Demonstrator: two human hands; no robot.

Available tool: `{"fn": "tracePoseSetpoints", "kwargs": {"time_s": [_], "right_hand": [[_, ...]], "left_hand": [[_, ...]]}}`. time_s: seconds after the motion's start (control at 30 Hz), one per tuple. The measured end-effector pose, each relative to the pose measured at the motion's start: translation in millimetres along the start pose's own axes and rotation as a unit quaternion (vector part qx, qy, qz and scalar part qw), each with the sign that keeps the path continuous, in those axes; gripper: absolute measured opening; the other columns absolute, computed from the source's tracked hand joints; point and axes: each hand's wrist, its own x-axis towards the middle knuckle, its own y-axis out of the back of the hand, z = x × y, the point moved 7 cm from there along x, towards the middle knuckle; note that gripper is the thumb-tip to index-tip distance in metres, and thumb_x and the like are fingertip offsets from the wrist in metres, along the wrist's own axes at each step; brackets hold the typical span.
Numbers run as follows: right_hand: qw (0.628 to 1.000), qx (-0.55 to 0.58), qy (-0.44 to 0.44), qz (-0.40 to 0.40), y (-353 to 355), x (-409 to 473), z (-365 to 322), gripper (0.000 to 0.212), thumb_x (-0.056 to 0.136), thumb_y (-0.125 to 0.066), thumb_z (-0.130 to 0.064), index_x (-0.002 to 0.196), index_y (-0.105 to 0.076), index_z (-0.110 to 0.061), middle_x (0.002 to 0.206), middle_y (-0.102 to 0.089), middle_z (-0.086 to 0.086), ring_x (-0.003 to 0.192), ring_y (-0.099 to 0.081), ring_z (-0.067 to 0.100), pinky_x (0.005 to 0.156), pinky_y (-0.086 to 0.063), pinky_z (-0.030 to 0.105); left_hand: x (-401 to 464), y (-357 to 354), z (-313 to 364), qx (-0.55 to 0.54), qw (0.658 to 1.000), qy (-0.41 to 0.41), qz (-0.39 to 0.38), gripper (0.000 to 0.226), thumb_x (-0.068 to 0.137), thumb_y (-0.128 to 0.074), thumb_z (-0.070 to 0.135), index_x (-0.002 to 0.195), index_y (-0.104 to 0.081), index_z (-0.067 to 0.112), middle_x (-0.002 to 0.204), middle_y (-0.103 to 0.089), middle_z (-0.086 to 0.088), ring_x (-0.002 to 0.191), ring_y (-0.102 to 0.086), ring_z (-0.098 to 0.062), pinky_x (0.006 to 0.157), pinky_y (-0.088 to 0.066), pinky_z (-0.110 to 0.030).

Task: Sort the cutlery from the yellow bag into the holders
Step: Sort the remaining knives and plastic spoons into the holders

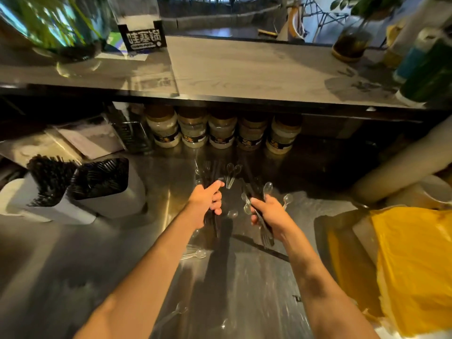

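Two bundles of cutlery (263, 231), handles away.

From my seat the picture is dim and warm low down, brighter up top: daylight falls on the upper shelf (244, 67), which looks pale and evenly lit, while the space beneath it sinks nearly to black. The steel table (151, 231) throws back soft yellowish glare in streaks, and I see dark shadows of the forearms running down its middle. The hands (208, 200) are fairly sharp, but the clear spoons (231, 173) smear into the reflections. Wide-angle bending curves the shelf edge and stretches the corners; the yellow bag (413, 265) and the glass bowl (56, 23) at the edges are blurred.
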Motion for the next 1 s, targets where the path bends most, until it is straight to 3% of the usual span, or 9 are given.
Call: {"fn": "tracePoseSetpoints", "kwargs": {"time_s": [0.1,0.27,0.33,0.43,0.53,0.63,0.77,1.0], "right_hand": [[0.995,0.066,0.030,-0.065,-35,-24,-13,0.008,0.104,-0.046,-0.005,0.104,-0.051,-0.012,0.074,-0.063,0.003,0.043,-0.039,0.008,0.038,-0.032,0.020],[0.979,0.119,0.021,-0.167,-89,-55,-31,0.012,0.103,-0.046,-0.010,0.093,-0.048,-0.016,0.067,-0.046,-0.001,0.042,-0.026,0.006,0.036,-0.023,0.017],[0.977,0.112,0.009,-0.183,-109,-64,-36,0.013,0.103,-0.047,-0.011,0.092,-0.048,-0.016,0.065,-0.044,-0.001,0.040,-0.026,0.005,0.035,-0.022,0.017],[0.976,0.040,0.009,-0.212,-144,-78,-42,0.009,0.103,-0.046,-0.009,0.095,-0.046,-0.012,0.064,-0.042,-0.001,0.042,-0.026,0.007,0.038,-0.018,0.019],[0.969,0.019,-0.011,-0.246,-186,-90,-43,0.011,0.102,-0.048,-0.009,0.091,-0.047,-0.011,0.064,-0.041,-0.001,0.044,-0.026,0.007,0.039,-0.017,0.019],[0.962,0.012,-0.022,-0.272,-226,-98,-45,0.013,0.102,-0.049,-0.010,0.091,-0.055,-0.010,0.063,-0.037,-0.001,0.043,-0.026,0.007,0.039,-0.016,0.020],[0.954,-0.012,-0.022,-0.299,-274,-105,-53,0.014,0.102,-0.050,-0.010,0.094,-0.060,-0.008,0.064,-0.036,-0.001,0.044,-0.026,0.007,0.040,-0.015,0.020],[0.928,-0.027,-0.054,-0.367,-344,-106,-50,0.011,0.101,-0.051,-0.012,0.106,-0.058,-0.005,0.066,-0.032,0.000,0.043,-0.030,0.006,0.037,-0.024,0.018]], "left_hand": [[-21,4,8,-0.066,0.998,0.000,-0.001,0.025,0.104,-0.051,0.028,0.084,-0.053,0.014,0.047,-0.027,0.006,0.033,-0.023,-0.006,0.037,-0.025,-0.017],[-60,26,33,-0.102,0.994,-0.024,-0.021,0.041,0.096,-0.051,0.056,0.083,-0.055,0.018,0.051,-0.026,0.008,0.037,-0.021,-0.006,0.038,-0.023,-0.021],[-74,44,50,-0.086,0.994,-0.069,0.014,0.030,0.094,-0.060,0.047,0.090,-0.059,0.017,0.054,-0.029,0.007,0.038,-0.023,-0.005,0.038,-0.022,-0.021],[-92,83,74,-0.099,0.983,-0.123,0.093,0.022,0.088,-0.074,0.024,0.076,-0.056,0.021,0.054,-0.034,0.007,0.037,-0.027,-0.005,0.035,-0.022,-0.020],[-114,125,105,-0.054,0.972,-0.178,0.145,0.024,0.086,-0.077,0.026,0.074,-0.057,0.022,0.048,-0.036,0.010,0.035,-0.028,-0.007,0.035,-0.021,-0.020],[-136,157,134,0.055,0.960,-0.220,0.162,0.021,0.086,-0.077,0.032,0.082,-0.065,0.015,0.042,-0.033,0.011,0.035,-0.026,-0.011,0.038,-0.020,-0.021],[-156,203,156,0.118,0.955,-0.214,0.166,0.013,0.089,-0.074,0.024,0.082,-0.067,0.015,0.040,-0.034,0.010,0.033,-0.026,-0.010,0.036,-0.022,-0.019],[-173,270,171,0.079,0.970,-0.183,0.136,0.021,0.094,-0.068,0.020,0.076,-0.057,0.022,0.048,-0.031,0.007,0.037,-0.025,-0.010,0.041,-0.019,-0.022]]}}
